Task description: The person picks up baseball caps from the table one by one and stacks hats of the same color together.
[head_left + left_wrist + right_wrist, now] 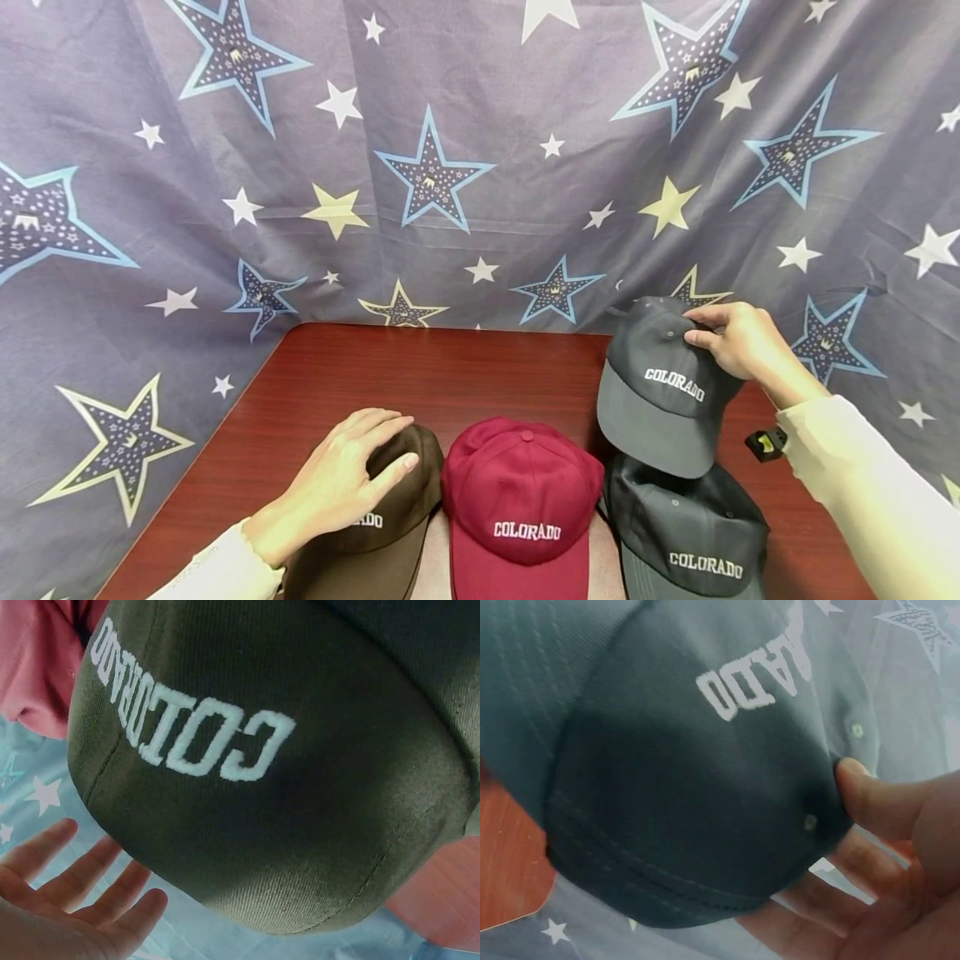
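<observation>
My right hand [738, 337] pinches the crown of a dark grey baseball cap [667, 375] with white COLORADO lettering, thumb in front and fingers behind. That cap is raised above a second dark grey cap [686, 533], overlapping its top in the head view. Over at the left, my left hand [341, 479] is beside and partly over an olive-brown cap [397, 542], hiding some of its lettering. Its fingers are extended and loosely spread near the crown; in the left wrist view the fingers [82, 877] show beside the brown cap [225, 825]. Between them sits a red cap [525, 492].
The caps stand in a row along the near side of a reddish-brown wooden table [450, 375]. A grey curtain [480, 108] printed with stars hangs behind the table and round its left side. A small black object [765, 444] with a yellow-green patch shows by the right sleeve.
</observation>
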Tool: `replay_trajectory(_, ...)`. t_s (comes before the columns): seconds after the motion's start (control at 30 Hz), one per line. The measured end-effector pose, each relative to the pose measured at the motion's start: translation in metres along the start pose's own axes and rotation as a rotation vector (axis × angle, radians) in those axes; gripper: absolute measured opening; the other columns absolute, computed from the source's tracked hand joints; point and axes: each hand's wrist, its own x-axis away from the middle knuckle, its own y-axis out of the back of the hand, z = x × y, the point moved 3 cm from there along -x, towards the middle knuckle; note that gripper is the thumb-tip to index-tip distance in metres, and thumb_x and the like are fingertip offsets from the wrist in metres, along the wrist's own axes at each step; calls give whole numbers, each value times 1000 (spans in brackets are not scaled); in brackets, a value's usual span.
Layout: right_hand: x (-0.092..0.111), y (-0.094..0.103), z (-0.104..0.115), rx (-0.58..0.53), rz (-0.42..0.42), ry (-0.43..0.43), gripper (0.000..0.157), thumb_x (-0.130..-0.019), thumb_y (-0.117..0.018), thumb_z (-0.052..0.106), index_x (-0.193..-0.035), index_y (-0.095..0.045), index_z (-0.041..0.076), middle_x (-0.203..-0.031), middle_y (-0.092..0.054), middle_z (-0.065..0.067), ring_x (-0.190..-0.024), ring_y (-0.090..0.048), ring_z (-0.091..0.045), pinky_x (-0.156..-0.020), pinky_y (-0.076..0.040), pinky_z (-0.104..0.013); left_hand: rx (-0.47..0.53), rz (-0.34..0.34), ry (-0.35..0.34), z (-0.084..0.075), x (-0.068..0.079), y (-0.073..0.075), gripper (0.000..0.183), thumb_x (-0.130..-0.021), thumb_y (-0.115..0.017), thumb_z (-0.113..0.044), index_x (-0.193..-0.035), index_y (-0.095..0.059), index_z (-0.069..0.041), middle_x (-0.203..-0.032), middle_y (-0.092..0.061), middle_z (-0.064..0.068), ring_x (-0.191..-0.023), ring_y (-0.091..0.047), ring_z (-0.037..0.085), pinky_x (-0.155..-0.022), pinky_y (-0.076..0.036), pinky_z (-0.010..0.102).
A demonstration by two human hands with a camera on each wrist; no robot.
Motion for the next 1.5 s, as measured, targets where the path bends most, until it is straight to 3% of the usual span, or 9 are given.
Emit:
replay_trajectory(0.3,17,10,13,19,99,95,31,-91,-79,18,-118,-75,3,-109,-74,-20,-100,-71,-41,-86,-54,-57,2,-2,-2,0,-1,-1,45,-91,-75,-38,-130,-70,-14,-126,-66,2,-123,-59,22,-105,-45,47)
replay_trajectory(0.6,37,12,24,-1,181,162,23,-87,-82,16,-110,-79,9,-94,-77,-11,-81,-73,-20,-67,-58,-34,5,1,6,0,-1,-1,45,-92,-75,-38,-130,-70,-15,-127,-66,3,-124,-58,22,-105,-45,48)
replay_trajectory(0.77,50,11,25,11,191,195,23,-86,-83,14,-109,-80,11,-91,-77,-6,-79,-72,-17,-66,-57,-33,8,-8,-4,1,0,-1,45,-92,-75,-37,-130,-70,-14,-126,-67,4,-123,-59,22,-104,-45,48)
replay_trajectory(1.07,72,7,18,29,195,180,31,-86,-83,18,-116,-78,9,-97,-77,-9,-82,-75,-21,-67,-58,-33,9,-12,-9,3,0,-1,45,-92,-75,-38,-130,-70,-14,-126,-66,2,-123,-59,23,-103,-46,49)
replay_trajectory(1.5,97,-1,9,9,133,273,29,-82,-85,14,-111,-79,15,-93,-77,0,-79,-68,0,-64,-56,-26,11,-3,-2,3,0,-2,45,-93,-74,-39,-130,-69,-15,-127,-66,3,-123,-59,22,-104,-46,49)
